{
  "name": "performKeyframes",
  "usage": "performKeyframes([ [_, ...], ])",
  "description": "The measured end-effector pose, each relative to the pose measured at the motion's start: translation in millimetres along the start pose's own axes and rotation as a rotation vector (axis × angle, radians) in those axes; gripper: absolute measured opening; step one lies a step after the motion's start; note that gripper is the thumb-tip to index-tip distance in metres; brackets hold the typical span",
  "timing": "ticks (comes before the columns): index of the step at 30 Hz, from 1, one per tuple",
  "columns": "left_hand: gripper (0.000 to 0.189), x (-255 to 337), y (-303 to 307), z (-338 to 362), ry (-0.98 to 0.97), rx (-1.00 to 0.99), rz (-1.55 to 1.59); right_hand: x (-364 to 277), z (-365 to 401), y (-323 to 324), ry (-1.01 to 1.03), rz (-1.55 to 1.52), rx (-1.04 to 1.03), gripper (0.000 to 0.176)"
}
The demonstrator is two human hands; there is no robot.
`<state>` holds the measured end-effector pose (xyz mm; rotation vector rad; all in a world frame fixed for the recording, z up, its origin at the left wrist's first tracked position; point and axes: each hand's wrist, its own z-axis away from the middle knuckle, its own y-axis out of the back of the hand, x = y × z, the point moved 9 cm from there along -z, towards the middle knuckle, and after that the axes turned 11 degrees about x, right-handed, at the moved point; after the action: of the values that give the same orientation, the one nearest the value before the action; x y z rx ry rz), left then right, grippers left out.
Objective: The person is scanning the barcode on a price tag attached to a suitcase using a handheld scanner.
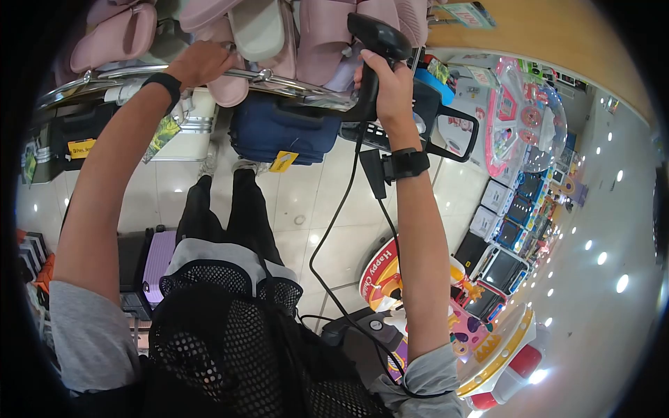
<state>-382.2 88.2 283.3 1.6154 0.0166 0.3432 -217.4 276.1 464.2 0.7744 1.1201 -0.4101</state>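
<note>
My right hand (391,90) is wrapped around the grip of a black corded handheld barcode scanner (380,36), held up beside the slippers at the rail's right end. Its black cable (334,237) hangs from the grip and loops down past my right arm. My left hand (201,64) is closed at the chrome rail (300,86), its fingertips close to the slippers. What those fingers grip is partly hidden. Several pink slippers (117,40) and a white slipper (258,31) hang around and above the rail.
Below the rail stand a navy suitcase (282,132) with a yellow tag and a cream suitcase (195,132). A purple suitcase (159,265) is behind me at left. Boxed toys (526,195) line the right side. A round "Happy" toy box (382,275) lies near my right arm.
</note>
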Motion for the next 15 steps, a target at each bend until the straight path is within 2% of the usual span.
performKeyframes([
  [6, 0.036, 7.5, 18.0, 3.1, -0.029, 0.209, 0.004, -5.7, 0.9, 1.8, 0.030, 0.014, 0.024, 0.027],
  [7, 0.036, 8.4, 19.2, 1.1, -0.036, 0.208, -0.002, -3.5, 0.4, 2.5, 0.033, 0.006, 0.030, 0.027],
  [9, 0.036, -1.3, 16.5, -0.8, 0.100, 0.145, 0.116, -2.5, -0.9, 1.8, 0.057, 0.023, 0.032, 0.028],
  [15, 0.035, 2.2, 23.1, -3.0, 0.090, 0.137, 0.138, 7.2, -3.9, 5.5, 0.016, 0.067, 0.063, 0.033],
])
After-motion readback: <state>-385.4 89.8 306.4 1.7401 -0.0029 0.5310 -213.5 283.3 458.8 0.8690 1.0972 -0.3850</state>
